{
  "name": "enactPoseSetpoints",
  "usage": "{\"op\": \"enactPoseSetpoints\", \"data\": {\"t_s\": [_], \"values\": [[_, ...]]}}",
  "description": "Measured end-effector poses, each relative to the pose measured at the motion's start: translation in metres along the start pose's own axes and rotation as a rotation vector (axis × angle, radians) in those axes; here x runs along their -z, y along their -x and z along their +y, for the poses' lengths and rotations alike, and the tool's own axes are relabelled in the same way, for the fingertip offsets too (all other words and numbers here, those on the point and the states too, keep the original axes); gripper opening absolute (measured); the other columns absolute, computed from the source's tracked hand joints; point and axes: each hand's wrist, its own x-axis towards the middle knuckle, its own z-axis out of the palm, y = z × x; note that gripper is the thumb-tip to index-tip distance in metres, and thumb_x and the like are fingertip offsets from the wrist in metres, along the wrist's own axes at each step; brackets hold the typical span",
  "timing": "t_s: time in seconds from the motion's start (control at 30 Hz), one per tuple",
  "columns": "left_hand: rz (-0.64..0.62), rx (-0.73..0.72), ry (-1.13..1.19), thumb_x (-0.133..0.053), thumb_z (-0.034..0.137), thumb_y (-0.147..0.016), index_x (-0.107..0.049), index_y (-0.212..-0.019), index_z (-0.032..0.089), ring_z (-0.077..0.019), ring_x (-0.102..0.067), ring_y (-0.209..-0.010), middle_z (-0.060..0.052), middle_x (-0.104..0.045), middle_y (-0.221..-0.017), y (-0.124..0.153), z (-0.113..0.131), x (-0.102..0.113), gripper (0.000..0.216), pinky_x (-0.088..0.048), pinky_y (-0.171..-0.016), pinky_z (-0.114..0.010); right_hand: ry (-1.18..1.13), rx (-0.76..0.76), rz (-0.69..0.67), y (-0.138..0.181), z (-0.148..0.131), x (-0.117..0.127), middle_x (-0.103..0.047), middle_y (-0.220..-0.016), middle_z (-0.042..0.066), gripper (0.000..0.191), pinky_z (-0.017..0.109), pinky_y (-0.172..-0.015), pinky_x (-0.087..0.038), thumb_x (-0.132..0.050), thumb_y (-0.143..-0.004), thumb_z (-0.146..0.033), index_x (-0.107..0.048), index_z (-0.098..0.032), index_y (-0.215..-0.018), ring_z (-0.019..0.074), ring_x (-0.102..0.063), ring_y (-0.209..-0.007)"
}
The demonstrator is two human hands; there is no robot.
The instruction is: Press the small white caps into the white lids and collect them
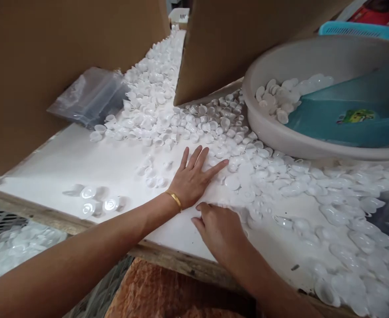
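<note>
My left hand (192,179), a gold bracelet (174,200) on its wrist, lies with fingers spread at the near edge of a heap of small white plastic cups (187,123). Nothing is held in it. Close below it, my right hand (220,223) rests on the white tabletop (177,229), thumb and forefinger apart; its other fingers are mostly hidden. White oval plastic pieces (254,185) lie to the right of both hands. Several clear-white small pieces (152,176) sit left of my left hand. Further left is a small group of shiny round pieces (111,204).
Cardboard panels (220,44) stand behind the heap. A large grey basin (260,110) at right holds white discs and a teal scoop-like container (333,115). A clear plastic bag (91,95) lies at left. Below the wooden edge (62,221), a crate holds white pieces (22,247).
</note>
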Motion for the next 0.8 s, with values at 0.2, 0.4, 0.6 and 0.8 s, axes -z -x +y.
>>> {"op": "enactPoseSetpoints", "data": {"t_s": [0.2,0.4,0.6,0.8], "values": [[-0.025,0.102,0.077,-0.041,0.035,-0.088,-0.032,-0.135,0.038,-0.0299,-0.024,-0.13,-0.007,-0.03,-0.139,-0.002,-0.004,0.006,0.048,-0.01,-0.105,-0.055,-0.017,0.001,-0.036,-0.002,0.001,0.009,-0.068,-0.084,0.007,0.015,0.029,-0.055,-0.041,-0.054,-0.082,-0.025,-0.062,-0.017,-0.092,0.0216,-0.064,-0.072],[0.022,0.1,-0.012,-0.038,0.044,-0.087,-0.032,-0.134,0.041,-0.0311,-0.026,-0.127,-0.009,-0.034,-0.135,0.009,0.01,0.013,0.048,-0.011,-0.103,-0.055,0.076,-0.11,0.416,-0.005,0.047,0.022,-0.062,-0.103,0.007,0.022,0.03,-0.065,-0.043,-0.047,-0.086,-0.027,-0.057,-0.02,-0.104,0.0214,-0.058,-0.088],[-0.093,0.128,-0.127,-0.034,0.057,-0.083,-0.024,-0.136,0.043,-0.0287,-0.043,-0.105,-0.01,-0.042,-0.12,0.063,-0.02,0.042,0.055,-0.03,-0.089,-0.049,0.27,-0.062,0.475,-0.016,0.076,0.012,-0.06,-0.1,0.009,0.023,0.033,-0.069,-0.044,-0.052,-0.083,-0.025,-0.057,-0.016,-0.103,0.0252,-0.052,-0.094],[0.031,0.437,-0.224,-0.035,0.037,-0.089,-0.044,-0.129,0.021,-0.0234,-0.045,-0.084,-0.011,-0.051,-0.089,0.108,-0.088,0.057,0.044,-0.038,-0.073,-0.037,0.184,-0.052,0.527,-0.01,0.064,0.013,-0.058,-0.097,0.009,0.024,0.032,-0.066,-0.045,-0.056,-0.079,-0.024,-0.055,-0.017,-0.102,0.0245,-0.054,-0.092]]}}
